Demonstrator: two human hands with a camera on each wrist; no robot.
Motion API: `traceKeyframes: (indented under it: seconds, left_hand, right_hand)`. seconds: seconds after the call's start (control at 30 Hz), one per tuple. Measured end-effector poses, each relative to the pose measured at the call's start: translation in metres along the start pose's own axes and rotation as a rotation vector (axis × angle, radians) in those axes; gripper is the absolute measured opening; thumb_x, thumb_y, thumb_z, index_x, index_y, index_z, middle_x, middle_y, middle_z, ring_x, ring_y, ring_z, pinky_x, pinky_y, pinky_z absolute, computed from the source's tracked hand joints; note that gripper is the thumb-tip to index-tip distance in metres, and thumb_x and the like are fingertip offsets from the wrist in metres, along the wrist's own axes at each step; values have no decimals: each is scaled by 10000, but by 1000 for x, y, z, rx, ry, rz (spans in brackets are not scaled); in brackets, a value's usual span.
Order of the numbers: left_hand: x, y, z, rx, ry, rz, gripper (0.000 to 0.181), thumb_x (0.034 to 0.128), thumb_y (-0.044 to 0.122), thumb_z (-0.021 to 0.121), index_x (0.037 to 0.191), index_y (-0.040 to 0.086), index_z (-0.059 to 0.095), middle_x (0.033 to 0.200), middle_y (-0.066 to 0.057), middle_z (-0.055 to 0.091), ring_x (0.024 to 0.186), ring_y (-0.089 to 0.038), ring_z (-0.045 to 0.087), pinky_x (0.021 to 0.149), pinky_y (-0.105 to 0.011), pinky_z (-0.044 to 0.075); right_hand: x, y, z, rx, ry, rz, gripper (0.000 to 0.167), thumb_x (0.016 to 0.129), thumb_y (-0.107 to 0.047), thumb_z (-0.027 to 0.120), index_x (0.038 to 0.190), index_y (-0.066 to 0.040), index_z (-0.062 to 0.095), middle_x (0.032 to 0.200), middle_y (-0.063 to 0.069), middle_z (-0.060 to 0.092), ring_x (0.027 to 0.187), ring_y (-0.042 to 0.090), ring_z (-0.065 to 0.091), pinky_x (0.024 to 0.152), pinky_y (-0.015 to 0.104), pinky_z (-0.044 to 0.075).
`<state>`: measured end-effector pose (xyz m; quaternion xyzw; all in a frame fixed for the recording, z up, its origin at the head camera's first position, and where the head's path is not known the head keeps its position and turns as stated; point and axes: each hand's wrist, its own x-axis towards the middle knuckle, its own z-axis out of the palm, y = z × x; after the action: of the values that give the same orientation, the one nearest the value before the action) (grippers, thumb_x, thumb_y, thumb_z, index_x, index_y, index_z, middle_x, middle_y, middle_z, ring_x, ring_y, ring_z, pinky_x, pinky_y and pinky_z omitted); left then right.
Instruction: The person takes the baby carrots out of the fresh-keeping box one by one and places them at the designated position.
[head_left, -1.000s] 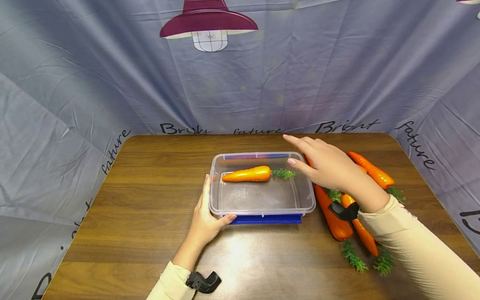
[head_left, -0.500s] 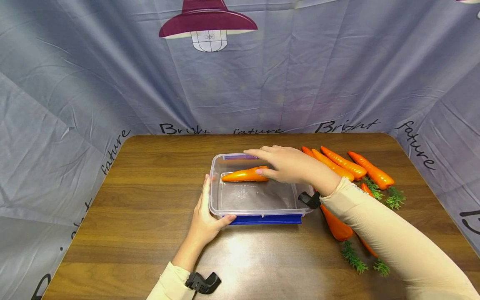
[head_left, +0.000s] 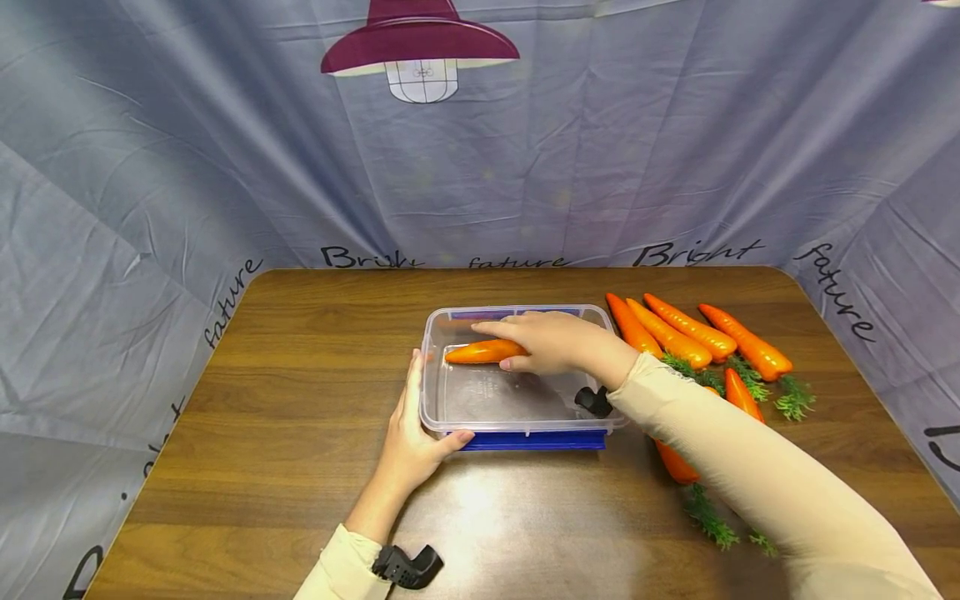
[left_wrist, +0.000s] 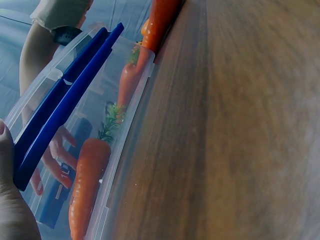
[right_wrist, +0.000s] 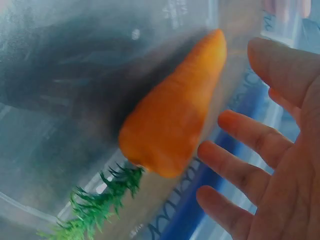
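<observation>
An orange toy carrot (head_left: 480, 352) with a green leafy top (right_wrist: 107, 200) lies in a clear plastic food container (head_left: 525, 427). Above it, inside the container's rim, is my right hand (head_left: 558, 343), fingers spread and apart from the carrot in the right wrist view. From the head, that hand covers the carrot's thick end and leaves. My left hand (head_left: 412, 446) holds the container's front left corner. Its fingers lie along the left wall and its thumb rests by the blue front clasp (head_left: 536, 440). The left wrist view shows this clasp (left_wrist: 65, 107) hanging unlatched.
Several more toy carrots (head_left: 678, 333) with green tops lie right of the container on the brown wooden table (head_left: 322, 358). Some of them are partly hidden under the right forearm. A grey printed curtain (head_left: 637, 150) surrounds the table at the back and sides.
My right hand has moved left from above the container's right edge and down into it, over the carrot. The left hand and the container stay in place.
</observation>
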<state>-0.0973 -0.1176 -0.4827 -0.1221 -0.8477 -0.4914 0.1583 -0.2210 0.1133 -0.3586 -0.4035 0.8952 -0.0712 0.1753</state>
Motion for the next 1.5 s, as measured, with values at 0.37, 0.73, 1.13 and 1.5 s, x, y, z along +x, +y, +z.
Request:
traceKeyframes:
  seconds: [0.37,0.73,1.13,1.5]
  left_hand:
    - [0,0,-1,6,-8,-18,1219,709,710,751,1612,274,57,1602,-61,358,1428,-260,416,1139,-464,388]
    - [0,0,-1,13,-14,-33,1227,699,575,836,1613,208,105,1665,-13,204,1460,-258,362,1158,-458,363]
    - [-1,0,-1,8,-15,-33,1209,713,664,780,1614,241,93,1666,-6,197,1463,-254,357,1175,-434,341]
    - [-1,0,-1,22,-12,-30,1209,709,680,772,1611,291,66,1665,-22,207,1454,-258,372,1158,-459,363]
  right_hand:
    - [10,1,11,-92,-28,3,689,950,-382,660,1552,-334,328,1529,30,479,1391,382,443,1106,543,408]
    - [12,1,21,-175,-81,26,690,956,-433,633,1557,-374,300,1545,93,439,1422,440,371,1109,594,381]
    - [11,3,26,-119,-97,77,755,905,-412,711,1537,-448,299,1333,51,560,1163,248,563,948,475,510]
    - [15,-2,20,-120,-144,120,734,957,-379,632,1570,-404,229,1537,14,469,1388,374,426,1096,554,405]
